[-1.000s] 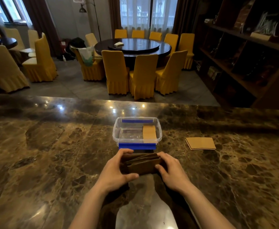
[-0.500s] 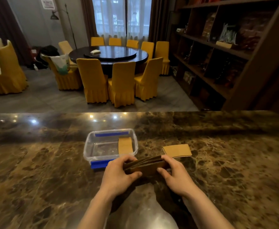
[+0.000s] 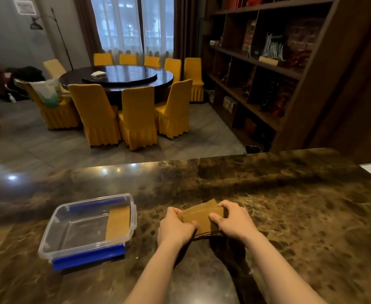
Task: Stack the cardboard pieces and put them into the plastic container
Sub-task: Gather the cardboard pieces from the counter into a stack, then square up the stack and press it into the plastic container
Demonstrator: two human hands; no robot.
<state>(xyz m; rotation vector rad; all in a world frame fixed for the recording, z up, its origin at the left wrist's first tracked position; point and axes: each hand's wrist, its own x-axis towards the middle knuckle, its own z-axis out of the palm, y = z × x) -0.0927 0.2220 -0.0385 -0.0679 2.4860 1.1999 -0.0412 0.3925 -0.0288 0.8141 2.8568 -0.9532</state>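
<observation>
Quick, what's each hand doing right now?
Left hand: closed on the cardboard stack, left side.
Right hand: closed on the same stack, right side.

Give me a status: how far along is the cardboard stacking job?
Done: one cardboard piece already lies inside the plastic container, at its right end. In hand: the left hand and right hand hold a cardboard stack together on the marble counter, right of the container; its pieces look not yet squared. Left: align the stack and put it in the container.

Glossy brown marble counter (image 3: 289, 216), clear plastic container (image 3: 48, 240), matt brown cardboard pieces (image 3: 198, 218)
</observation>
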